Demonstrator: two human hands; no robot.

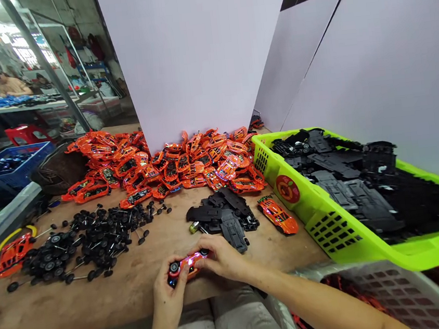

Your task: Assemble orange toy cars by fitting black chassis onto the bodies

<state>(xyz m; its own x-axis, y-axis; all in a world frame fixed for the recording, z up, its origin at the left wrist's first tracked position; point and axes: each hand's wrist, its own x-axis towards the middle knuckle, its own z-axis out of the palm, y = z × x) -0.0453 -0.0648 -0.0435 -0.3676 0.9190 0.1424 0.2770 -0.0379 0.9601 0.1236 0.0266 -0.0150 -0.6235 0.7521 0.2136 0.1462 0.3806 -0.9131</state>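
Near the table's front edge, a toy car (189, 263) with an orange-red body and black wheels is held on its side between both hands. My left hand (169, 282) grips its left end, thumb along the body. The fingers of my right hand (218, 256) close round the other end. Just beyond lies a small pile of black car chassis (232, 226), with a small metallic cylinder (195, 227) beside it. To the right of that pile rests another orange toy car (277, 214). The undersides of both palms are hidden.
Orange car bodies (203, 161) are heaped along the back against a white panel (200, 56). Wheel axles (94, 238) pile up at left. A lime-green basket (328, 226) of black chassis stands at right, above a white crate (393, 292). Far left, a person (13, 84) sits.
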